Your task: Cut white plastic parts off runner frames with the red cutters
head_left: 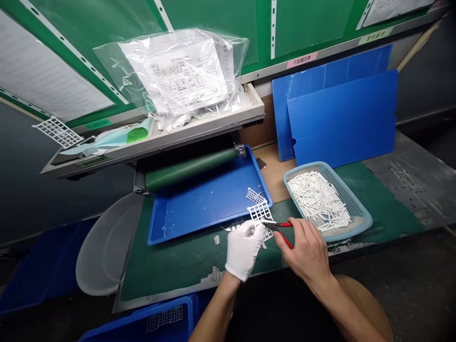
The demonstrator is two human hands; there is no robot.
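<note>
My left hand [244, 249], in a white glove, pinches a white plastic grid [259, 212] above the green mat. In my bare right hand [307, 248] are cutting pliers [286, 224] with red handles, which stand spread apart. Their dark jaws meet the grid close to my left fingertips; whether the jaws are closed on it I cannot tell. Just behind, a smaller white grid piece [255, 195] lies at the corner of the blue tray [210, 197]. To the right of my right hand, a light blue basket [359, 213] holds many thin white sticks [317, 199].
A green roller [192, 169] spans the tray's back under a shelf [210, 127] with bagged papers [185, 71]. Blue panels [342, 118] lean behind the basket. At left hangs a white round tub [107, 251]; below the table edge, a blue bin [138, 327] contains another grid.
</note>
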